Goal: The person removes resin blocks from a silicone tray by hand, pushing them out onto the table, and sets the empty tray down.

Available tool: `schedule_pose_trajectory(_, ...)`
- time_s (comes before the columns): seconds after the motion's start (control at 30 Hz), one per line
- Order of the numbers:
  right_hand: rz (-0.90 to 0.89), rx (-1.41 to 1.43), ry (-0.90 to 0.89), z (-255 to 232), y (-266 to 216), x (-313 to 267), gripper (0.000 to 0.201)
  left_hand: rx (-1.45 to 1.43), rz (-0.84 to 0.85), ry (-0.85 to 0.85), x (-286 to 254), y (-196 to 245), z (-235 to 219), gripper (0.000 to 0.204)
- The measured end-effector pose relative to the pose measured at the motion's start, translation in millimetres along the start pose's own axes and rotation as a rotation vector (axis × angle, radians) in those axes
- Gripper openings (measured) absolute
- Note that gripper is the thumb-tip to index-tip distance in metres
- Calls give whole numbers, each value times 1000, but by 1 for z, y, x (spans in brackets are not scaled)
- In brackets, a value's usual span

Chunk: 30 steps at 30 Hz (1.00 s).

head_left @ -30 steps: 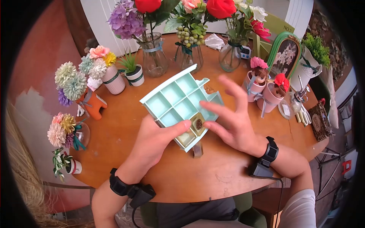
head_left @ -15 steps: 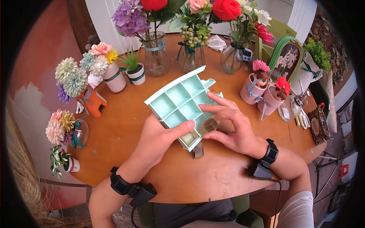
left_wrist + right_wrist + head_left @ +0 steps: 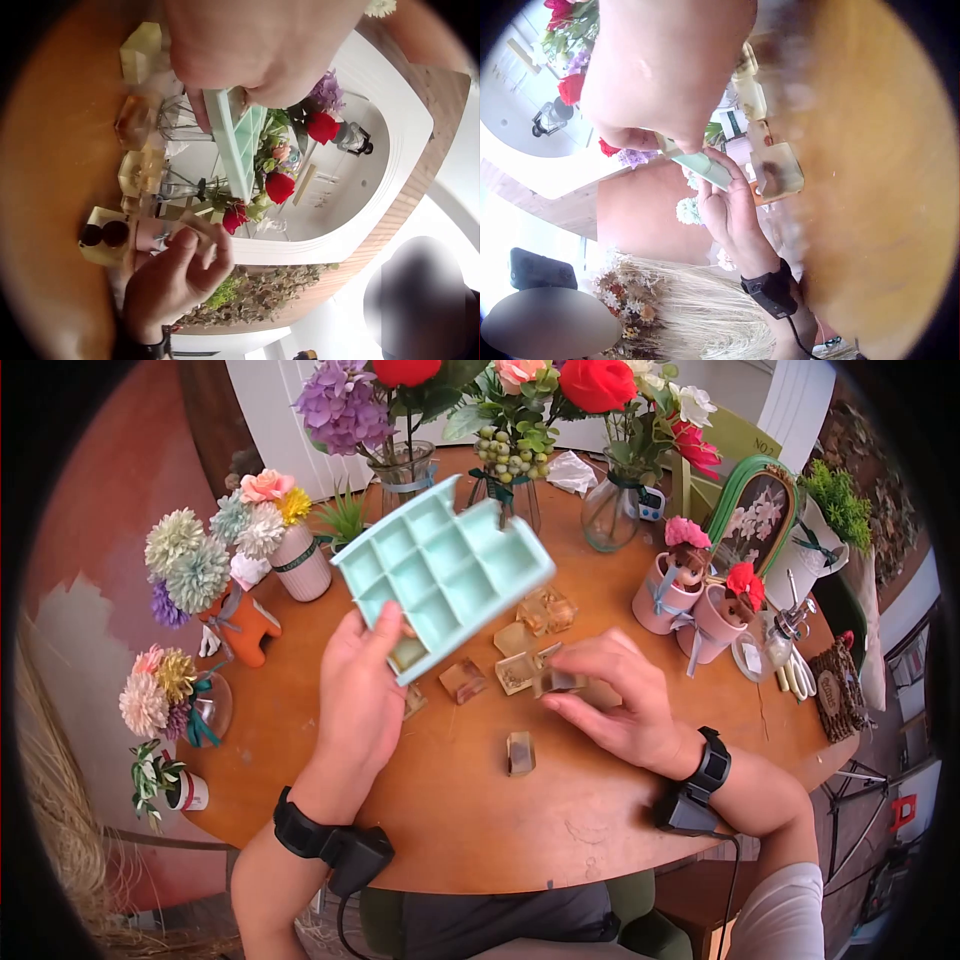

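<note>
In the head view my left hand [image 3: 362, 690] grips the near corner of a mint-green compartment tray [image 3: 437, 570], thumb over its edge, raised and tilted above the table. One amber block shows in the corner compartment under the thumb. My right hand [image 3: 625, 705] pinches a small translucent amber block [image 3: 556, 682] between thumb and fingers, to the right of the tray. Below, several amber blocks lie on the wood, one reddish-brown [image 3: 463, 681] and one by itself nearer the front [image 3: 520, 753]. The left wrist view shows the right hand [image 3: 176, 285] holding its block.
Glass vases of flowers [image 3: 410, 470] stand along the back. Left are a pink ribbed vase [image 3: 302, 568], an orange animal-shaped pot [image 3: 245, 628] and a small potted plant [image 3: 190, 795]. Pink doll pots [image 3: 664, 595], a green frame [image 3: 750, 510] and a spray bottle [image 3: 785, 625] stand right.
The left hand has moved the tray up and left, uncovering blocks on the table. The right hand has drawn a block out of the tray and now holds it apart.
</note>
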State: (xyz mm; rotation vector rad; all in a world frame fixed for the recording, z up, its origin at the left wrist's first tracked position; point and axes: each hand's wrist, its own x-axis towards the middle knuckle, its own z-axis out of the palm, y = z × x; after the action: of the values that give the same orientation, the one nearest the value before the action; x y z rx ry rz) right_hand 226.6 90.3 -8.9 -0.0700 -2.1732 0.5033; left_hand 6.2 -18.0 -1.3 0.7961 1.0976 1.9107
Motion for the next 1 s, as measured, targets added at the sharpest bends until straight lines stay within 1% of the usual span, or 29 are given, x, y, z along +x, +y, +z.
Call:
schedule_pose_trajectory(0.03,36,104,-36,4,1,0,31,1,3,-1,0,5,1,32)
schedule_pose_trajectory(0.07,67,78,-88,7,0,-2,27,-83,-40,57,1,11,1,32)
schedule_pose_trajectory(0.1,68,81,-89,7,1,-1,27,-167,-87,115,1,14,0,32)
schedule_pose_trajectory(0.17,-25,-47,-298,4,5,0,23,-174,-108,137,5,12,-7,34)
schedule_pose_trajectory(0.23,-15,-58,-305,4,5,2,22,-277,-151,120,6,14,-7,34)
schedule_pose_trajectory(0.27,-15,-97,-259,4,3,3,21,-277,-150,119,7,13,-9,34)
schedule_pose_trajectory(0.3,-15,-135,-213,5,2,4,20,-217,-168,87,8,11,-11,33)
schedule_pose_trajectory(0.33,-15,-135,-215,4,2,3,20,-157,-186,55,8,10,-12,33)
schedule_pose_trajectory(0.4,87,-178,-198,2,4,1,20,-125,-177,34,5,9,-9,31)
schedule_pose_trajectory(0.43,87,-178,-196,2,5,0,20,-91,-166,9,4,9,-6,28)
schedule_pose_trajectory(0.5,123,-90,-239,4,8,-2,19,-88,-160,28,0,11,4,26)
schedule_pose_trajectory(0.57,113,-96,-232,5,8,-1,19,-86,-158,54,-1,11,3,24)
schedule_pose_trajectory(0.63,109,-104,-223,5,8,-2,19,-64,-188,-16,2,8,-3,25)
schedule_pose_trajectory(0.67,97,-105,-218,5,8,-2,22,-64,-189,-20,2,6,-2,25)
schedule_pose_trajectory(0.7,82,-105,-213,5,8,-1,27,-9,-103,-23,1,5,-1,27)
schedule_pose_trajectory(0.73,80,-107,-212,3,7,0,27,45,-16,-24,1,4,1,30)
schedule_pose_trajectory(0.77,131,-50,-231,0,2,1,36,45,-16,-24,1,2,1,30)
schedule_pose_trajectory(0.8,184,8,-252,-1,0,1,45,183,87,-38,1,-1,1,32)
schedule_pose_trajectory(0.83,186,11,-255,0,1,1,45,320,189,-52,0,-4,2,35)
schedule_pose_trajectory(0.9,45,73,-158,0,6,0,60,340,186,-81,-8,0,12,36)
schedule_pose_trajectory(0.93,31,52,-201,-3,6,-2,66,412,215,-151,-13,-1,15,37)
schedule_pose_trajectory(0.97,30,49,-199,-3,6,-3,66,486,245,-222,-17,0,19,38)
schedule_pose_trajectory(1.0,14,68,-193,-3,5,-4,67,491,226,-240,-22,1,24,39)
